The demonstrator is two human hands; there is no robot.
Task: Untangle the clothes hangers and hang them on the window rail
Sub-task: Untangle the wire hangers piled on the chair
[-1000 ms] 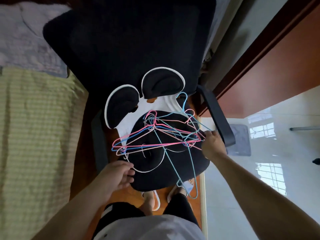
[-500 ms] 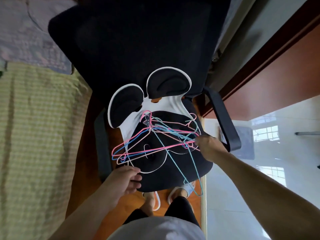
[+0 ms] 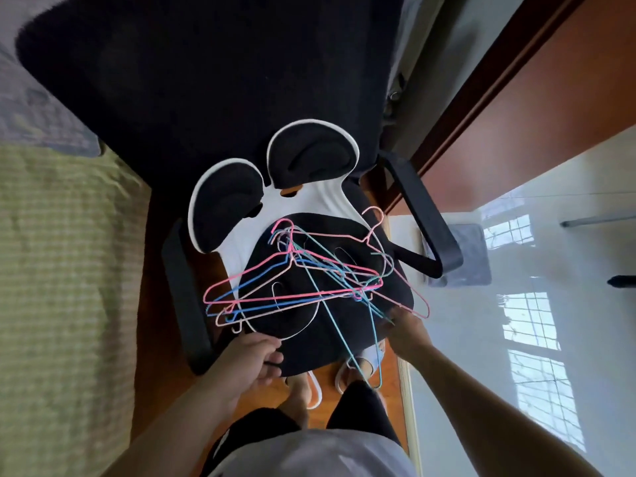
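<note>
On a black chair seat [image 3: 344,346] lies a tangle of thin wire hangers [image 3: 296,280] in pink, blue, teal and pale peach, too knotted to count. No writing shows. One teal hanger hangs off the seat's front edge. Right hand [image 3: 404,330] meets the wires at the tangle's near right; its fingers are hidden, so the grip is unclear. Left hand [image 3: 253,361] rests loosely curled at the front edge, holding nothing.
</note>
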